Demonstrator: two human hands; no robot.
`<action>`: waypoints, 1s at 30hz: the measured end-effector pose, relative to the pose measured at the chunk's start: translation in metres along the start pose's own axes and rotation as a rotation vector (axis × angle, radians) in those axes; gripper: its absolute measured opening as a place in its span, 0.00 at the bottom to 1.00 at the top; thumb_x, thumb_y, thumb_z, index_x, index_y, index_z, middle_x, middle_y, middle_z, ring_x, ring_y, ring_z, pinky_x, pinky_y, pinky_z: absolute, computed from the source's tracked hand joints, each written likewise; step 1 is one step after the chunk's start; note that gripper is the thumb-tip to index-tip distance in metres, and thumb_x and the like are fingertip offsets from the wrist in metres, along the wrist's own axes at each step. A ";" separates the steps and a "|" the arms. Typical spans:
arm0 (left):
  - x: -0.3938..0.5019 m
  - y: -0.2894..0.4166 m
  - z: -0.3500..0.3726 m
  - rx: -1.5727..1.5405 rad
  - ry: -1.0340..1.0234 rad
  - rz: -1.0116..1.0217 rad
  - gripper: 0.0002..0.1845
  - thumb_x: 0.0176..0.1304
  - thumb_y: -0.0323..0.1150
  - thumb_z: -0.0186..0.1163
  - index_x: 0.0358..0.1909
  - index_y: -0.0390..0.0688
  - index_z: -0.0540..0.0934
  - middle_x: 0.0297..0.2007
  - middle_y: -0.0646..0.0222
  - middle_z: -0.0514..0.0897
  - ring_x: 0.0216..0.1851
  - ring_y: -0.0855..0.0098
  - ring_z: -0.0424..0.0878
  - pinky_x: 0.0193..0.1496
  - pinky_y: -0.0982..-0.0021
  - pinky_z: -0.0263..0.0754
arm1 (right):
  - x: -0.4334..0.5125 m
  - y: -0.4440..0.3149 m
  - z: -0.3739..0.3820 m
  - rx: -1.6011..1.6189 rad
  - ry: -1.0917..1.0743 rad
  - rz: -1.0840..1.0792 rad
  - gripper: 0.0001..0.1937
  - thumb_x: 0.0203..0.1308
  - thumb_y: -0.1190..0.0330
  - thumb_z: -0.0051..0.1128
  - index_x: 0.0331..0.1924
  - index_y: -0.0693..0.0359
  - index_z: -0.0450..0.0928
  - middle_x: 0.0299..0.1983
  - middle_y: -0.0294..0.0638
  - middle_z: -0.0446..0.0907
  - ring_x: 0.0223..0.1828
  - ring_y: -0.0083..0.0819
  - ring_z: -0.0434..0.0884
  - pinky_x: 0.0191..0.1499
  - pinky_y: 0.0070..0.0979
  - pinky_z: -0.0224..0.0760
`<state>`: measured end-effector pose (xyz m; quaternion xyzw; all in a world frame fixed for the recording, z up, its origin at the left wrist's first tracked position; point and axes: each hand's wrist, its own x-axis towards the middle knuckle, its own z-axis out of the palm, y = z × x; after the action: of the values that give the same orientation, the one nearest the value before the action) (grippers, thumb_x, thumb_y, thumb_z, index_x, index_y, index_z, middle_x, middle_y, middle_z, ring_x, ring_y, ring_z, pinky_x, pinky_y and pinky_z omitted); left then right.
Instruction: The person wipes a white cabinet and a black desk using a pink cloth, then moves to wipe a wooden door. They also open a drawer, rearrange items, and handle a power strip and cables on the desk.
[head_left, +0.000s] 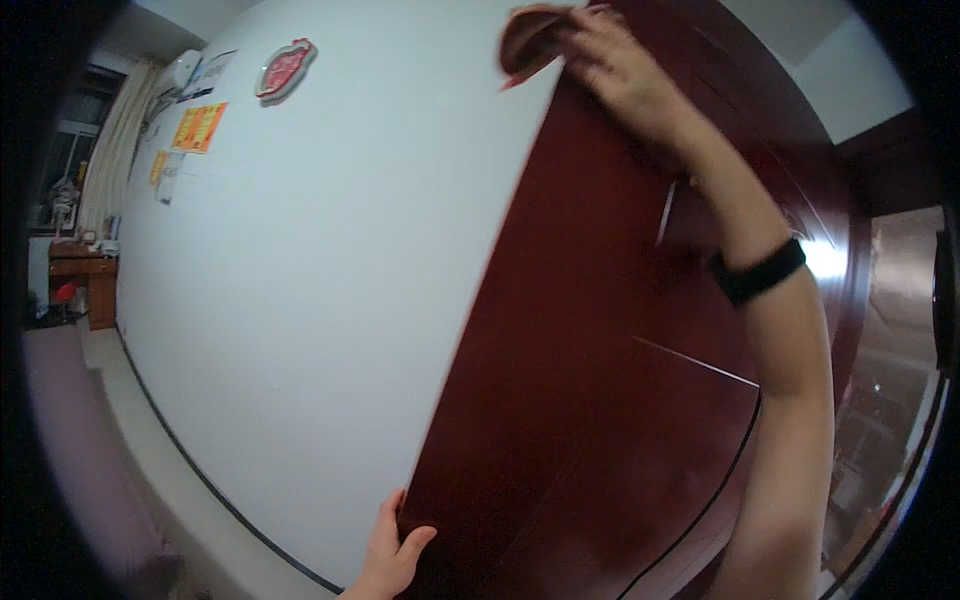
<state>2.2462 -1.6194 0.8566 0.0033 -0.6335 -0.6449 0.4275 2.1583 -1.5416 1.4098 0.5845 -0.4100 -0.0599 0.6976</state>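
A dark red wooden door (540, 337) stands before me, its free edge slanting from upper right to lower left. Low on that edge is my left hand (391, 555), its thumb on the front face and its fingers wrapped round behind. High up, my right hand (619, 79) grips a brown cloth (525, 45) at the door's upper edge. The cloth folds over and partly hangs in front of the white wall (322, 262). Both the cloth and the right fingers are blurred. A black band (761, 274) circles my right forearm.
On the wall hang a red and white plaque or clock (285, 73) and orange paper sheets (200, 127). A wooden desk (101, 289) stands at far left beside a pale curtain (116, 157). A black cable (720, 487) runs down at lower right.
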 end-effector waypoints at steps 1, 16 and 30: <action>0.003 -0.001 0.000 -0.046 -0.019 -0.069 0.34 0.71 0.38 0.59 0.70 0.33 0.56 0.61 0.57 0.71 0.61 0.67 0.69 0.67 0.62 0.62 | -0.023 -0.022 -0.002 0.097 -0.019 -0.031 0.17 0.64 0.68 0.53 0.55 0.60 0.79 0.66 0.49 0.71 0.68 0.46 0.68 0.72 0.40 0.57; 0.014 0.006 0.006 -0.134 -0.064 -0.006 0.32 0.70 0.32 0.57 0.70 0.33 0.57 0.63 0.56 0.70 0.64 0.64 0.68 0.69 0.63 0.61 | -0.096 0.068 -0.017 0.099 -0.041 0.207 0.20 0.64 0.74 0.43 0.59 0.65 0.74 0.69 0.57 0.65 0.73 0.51 0.60 0.75 0.41 0.49; 0.002 0.003 0.011 -0.143 0.050 -0.061 0.31 0.72 0.32 0.54 0.73 0.36 0.57 0.66 0.57 0.68 0.65 0.63 0.67 0.70 0.62 0.58 | -0.220 -0.024 -0.060 -0.039 -0.002 0.143 0.17 0.56 0.73 0.54 0.51 0.62 0.77 0.64 0.54 0.69 0.67 0.54 0.67 0.70 0.45 0.60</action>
<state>2.2405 -1.6105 0.8619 0.0081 -0.5747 -0.7008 0.4224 2.0622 -1.3794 1.2798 0.5401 -0.4502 -0.0187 0.7108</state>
